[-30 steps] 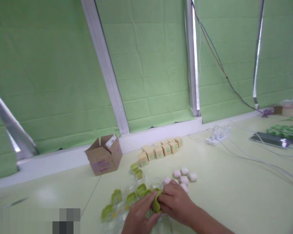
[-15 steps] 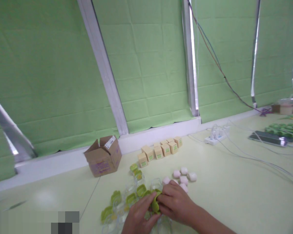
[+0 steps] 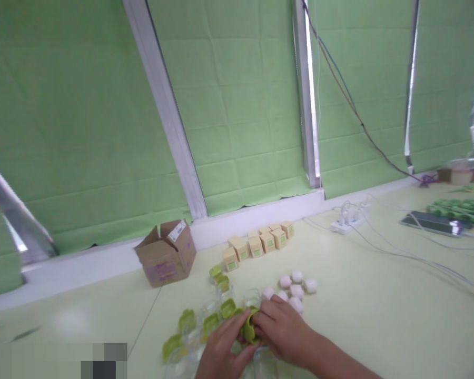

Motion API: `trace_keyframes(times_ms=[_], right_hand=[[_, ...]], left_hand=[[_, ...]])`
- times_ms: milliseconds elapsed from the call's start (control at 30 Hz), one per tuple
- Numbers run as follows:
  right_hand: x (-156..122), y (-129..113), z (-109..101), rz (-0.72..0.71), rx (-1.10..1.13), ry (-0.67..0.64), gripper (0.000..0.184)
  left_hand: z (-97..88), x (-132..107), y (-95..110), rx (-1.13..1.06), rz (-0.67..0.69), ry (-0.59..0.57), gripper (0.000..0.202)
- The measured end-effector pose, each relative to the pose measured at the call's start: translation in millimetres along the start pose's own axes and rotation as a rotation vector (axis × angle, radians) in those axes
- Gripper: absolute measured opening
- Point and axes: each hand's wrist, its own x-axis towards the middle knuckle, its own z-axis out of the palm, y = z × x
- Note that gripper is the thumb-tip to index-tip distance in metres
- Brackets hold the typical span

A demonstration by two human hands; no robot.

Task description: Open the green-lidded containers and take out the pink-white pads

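My left hand (image 3: pixel 226 345) and my right hand (image 3: pixel 281 327) meet at the front of the table, both closed on one small green plastic piece (image 3: pixel 249 328) with a curved rim. The right fingers press into its inside; whatever lies there is hidden. Around my left hand are several green cup-like pieces (image 3: pixel 211 322) and clear plastic containers (image 3: pixel 193 337), some holding something yellow. A clear container (image 3: pixel 265 363) stands just below my hands. Beyond my right hand sit several pale pink and white rounded blocks (image 3: pixel 296 291).
An open cardboard box (image 3: pixel 168 260) stands by the wall, beside a row of small tan boxes (image 3: pixel 256 245) with green labels. Farther right are a white power strip (image 3: pixel 345 225) with trailing cables, a phone (image 3: pixel 432 223) and a green heap (image 3: pixel 456 210).
Both hands stay in nearly the same place, with the green piece turned slightly between them. The right fingers have shifted a little on it. The camera view has moved slightly.
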Motion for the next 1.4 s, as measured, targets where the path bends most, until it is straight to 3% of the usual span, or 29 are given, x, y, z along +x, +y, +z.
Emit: trace_keyframes(times_ms=[233,433,567,700,1033,1400], right_hand=[[0.0,-2.4,-0.8,0.045,0.014,-0.022,0.009],[-0.6,2.7,-6.6,0.144,0.278,0.024,0.019],[1.0,10.6,-14.5,0.245,0.408,0.089,0.021],[3.0,16.8,-20.3,0.293,0.385,0.067,0.023],[3.3,22.0,-20.7,0.300,0.261,-0.020,0.026],[1.1,21.5,-18.8,0.250,0.118,-0.178,0.022]], left_hand=[[0.8,-1.5,-0.9,-0.024,-0.011,-0.006,0.045],[-2.4,1.4,-0.5,0.002,0.002,0.001,0.042],[-8.3,4.1,2.5,-0.006,-0.076,0.003,0.039],[-14.6,1.2,0.8,0.033,-0.148,-0.029,0.046],[-27.8,-0.6,5.3,-0.108,-0.202,-0.335,0.051],[-36.2,4.7,5.9,-0.130,-0.239,-0.441,0.045]])
